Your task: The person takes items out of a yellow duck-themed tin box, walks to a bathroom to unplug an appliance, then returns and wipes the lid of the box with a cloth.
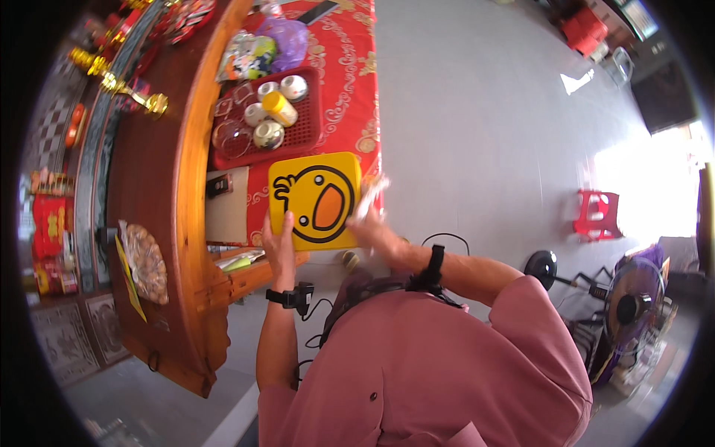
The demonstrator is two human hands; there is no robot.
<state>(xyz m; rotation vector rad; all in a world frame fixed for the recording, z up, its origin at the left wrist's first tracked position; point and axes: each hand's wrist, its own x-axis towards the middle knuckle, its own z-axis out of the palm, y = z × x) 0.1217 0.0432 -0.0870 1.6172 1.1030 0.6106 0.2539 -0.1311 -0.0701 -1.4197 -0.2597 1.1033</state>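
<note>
My left hand (280, 246) grips the near left edge of a yellow square box or tin (285, 227) with a cartoon duck face on its top, thumb on the upper face. At its right edge is my right hand (373, 233), closed on a crumpled pale cloth or tissue (370, 196) that is blurred. The yellow thing is held over the front part of a table with a red and gold patterned tablecloth (349, 106). Just beyond it lies a red plastic basket (316, 120) with white cups (294, 88), clear glasses (232, 138) and a yellow-lidded jar (279, 108).
A purple plastic bag (287, 44) and a patterned bag (251, 56) lie behind the basket. To the left stands a high wooden altar table (187, 167) holding a packaged round food (146, 262). A red stool (597, 215) and an electric fan (628, 307) stand on the right.
</note>
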